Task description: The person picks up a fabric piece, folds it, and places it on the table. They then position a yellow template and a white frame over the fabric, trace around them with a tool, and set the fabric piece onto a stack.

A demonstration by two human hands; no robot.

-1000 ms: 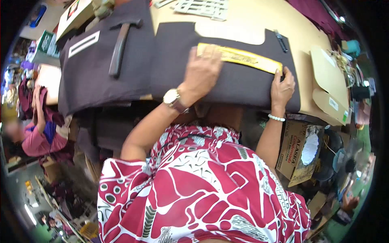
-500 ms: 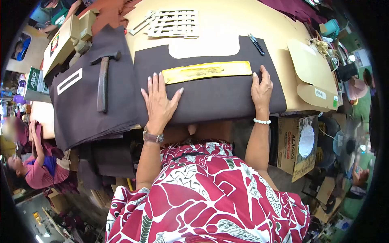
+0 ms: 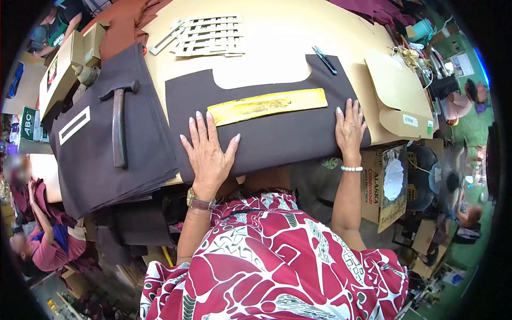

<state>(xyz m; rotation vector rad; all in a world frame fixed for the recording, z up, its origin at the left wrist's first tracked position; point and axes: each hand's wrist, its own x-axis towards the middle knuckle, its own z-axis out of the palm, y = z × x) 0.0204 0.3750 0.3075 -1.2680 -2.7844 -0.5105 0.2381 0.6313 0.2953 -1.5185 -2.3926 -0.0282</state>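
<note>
A dark piece of sheet material (image 3: pixel 282 136) with a cut-out along its far edge lies flat on the table before me. Across it rests a long yellow strip (image 3: pixel 266 105) with dark smudges. My left hand (image 3: pixel 207 149) lies flat with fingers spread on the dark sheet, its fingertips near the strip's left end. On the sheet's right side, my right hand (image 3: pixel 350 128) is also laid flat, fingers stretched out, apart from the strip. Small thread snips (image 3: pixel 325 60) lie on the sheet's far right corner.
To the left, a hammer (image 3: pixel 119 128) and a pale rectangular frame (image 3: pixel 75 125) lie on a stack of dark sheets (image 3: pixel 93 162). A slotted card template (image 3: pixel 209 36) is at the back. An open cardboard folder (image 3: pixel 397 90) stands at right. Another person (image 3: pixel 50 240) sits at far left.
My right hand has shifted right and flattened onto the sheet. My left hand stays spread by the strip's left end. The whole view has turned slightly.
</note>
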